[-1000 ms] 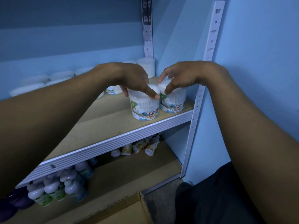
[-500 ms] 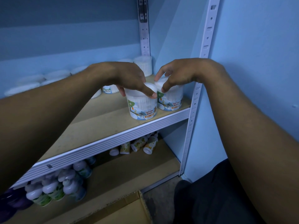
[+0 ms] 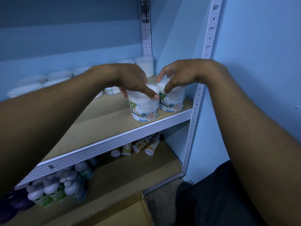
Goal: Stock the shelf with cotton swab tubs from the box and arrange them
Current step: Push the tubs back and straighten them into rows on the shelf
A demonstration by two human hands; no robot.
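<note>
Two cotton swab tubs at the right end of the wooden shelf (image 3: 101,126), upright, side by side and touching, close to the white front edge. Left tub (image 3: 144,110) a little nearer, right tub (image 3: 173,101) just beside the slotted white post (image 3: 195,98). Printed labels reading "COTTON BUDS" turned outward on both.

Left hand (image 3: 130,79) arched over the left tub from above, fingers curled down round the lid, thumb tip pressed on the near rim, other fingertips hidden behind the far side. Right hand (image 3: 180,75) likewise bent at the wrist over the right tub, thumb on the near edge of the lid, forefinger raised and reaching toward the far edge, remaining fingers curled round the right side. Both grips loose, gripping lids only. Both forearms stretched in from the near corners, covering much of the view.

Farther back on the same shelf, more tubs (image 3: 145,66) in the far corner, and a row of white lids (image 3: 32,85) along the far wall at left, dim and blurred. Partly hidden behind the left hand, another tub with a barcode (image 3: 110,91).

On the lower shelf, small bottles lying on their sides (image 3: 146,145) at the back, and white-capped bottles (image 3: 65,183) standing at near left. Below, the open flap of the cardboard box (image 3: 127,212). At near right, a dark trouser leg (image 3: 203,201).
</note>
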